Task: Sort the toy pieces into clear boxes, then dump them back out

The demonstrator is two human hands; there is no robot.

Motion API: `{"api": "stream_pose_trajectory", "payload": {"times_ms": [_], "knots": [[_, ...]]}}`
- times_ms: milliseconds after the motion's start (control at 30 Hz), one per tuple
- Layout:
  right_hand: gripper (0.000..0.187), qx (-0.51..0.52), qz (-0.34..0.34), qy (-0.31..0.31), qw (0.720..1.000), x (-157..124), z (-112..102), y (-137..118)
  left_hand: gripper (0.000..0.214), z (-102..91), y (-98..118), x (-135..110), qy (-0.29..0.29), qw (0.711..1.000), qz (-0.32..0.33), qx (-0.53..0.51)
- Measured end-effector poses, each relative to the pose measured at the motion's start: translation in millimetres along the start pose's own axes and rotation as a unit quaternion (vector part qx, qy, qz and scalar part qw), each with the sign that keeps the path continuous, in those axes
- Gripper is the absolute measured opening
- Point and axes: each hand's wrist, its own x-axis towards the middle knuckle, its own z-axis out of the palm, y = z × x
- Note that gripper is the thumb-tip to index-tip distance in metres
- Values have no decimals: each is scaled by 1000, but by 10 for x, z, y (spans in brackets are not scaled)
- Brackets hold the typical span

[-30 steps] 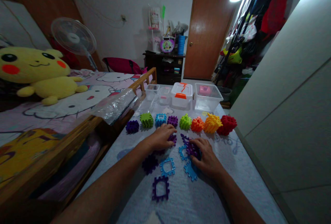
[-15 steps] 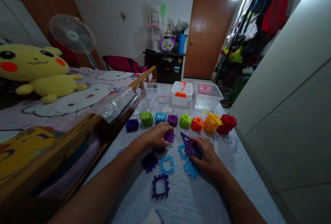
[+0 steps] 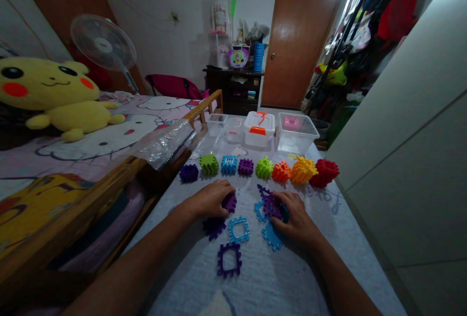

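Observation:
My left hand (image 3: 213, 199) is closed on a purple notched tile (image 3: 230, 202), thumb on the near side. Just below it lies a dark purple tile (image 3: 214, 228), partly covered by the hand. My right hand (image 3: 295, 216) has thumb and fingers around a purple interlocking tile (image 3: 271, 207), low over the cloth. Under and beside that hand are a blue frame tile (image 3: 260, 211) and a solid blue tile (image 3: 272, 236). Between the hands lies a light blue square frame (image 3: 239, 240), and nearer to me a dark purple square frame (image 3: 229, 274).
Behind the hands runs a row of notched blocks: dark blue (image 3: 188, 174), green (image 3: 209, 164), blue (image 3: 229, 165), purple (image 3: 245, 167), orange (image 3: 281, 172), red (image 3: 324, 173) and others. Clear plastic boxes (image 3: 297, 136) stand farther back. A wooden bed rail (image 3: 124, 179) borders the left side.
My left hand has drawn left and toward me with the purple tile, away from the block row. My right hand stays around its tile. The whole view has shifted slightly.

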Motion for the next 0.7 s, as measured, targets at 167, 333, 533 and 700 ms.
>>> {"api": "stream_pose_trajectory", "payload": {"times_ms": [167, 333, 533, 700], "knots": [[56, -8, 2, 7, 1000, 6, 9, 16, 47, 23, -4, 23, 6, 1000, 6, 10], [54, -5, -4, 15, 1000, 12, -2, 2, 49, 62, -25, 35, 27, 999, 13, 19], [59, -9, -4, 11, 1000, 11, 1, -20, 49, 97, -21, 18, 46, 999, 4, 21], [56, 1, -11, 12, 1000, -3, 40, 6, 51, -72, 22, 97, 100, 995, 6, 19]]}}
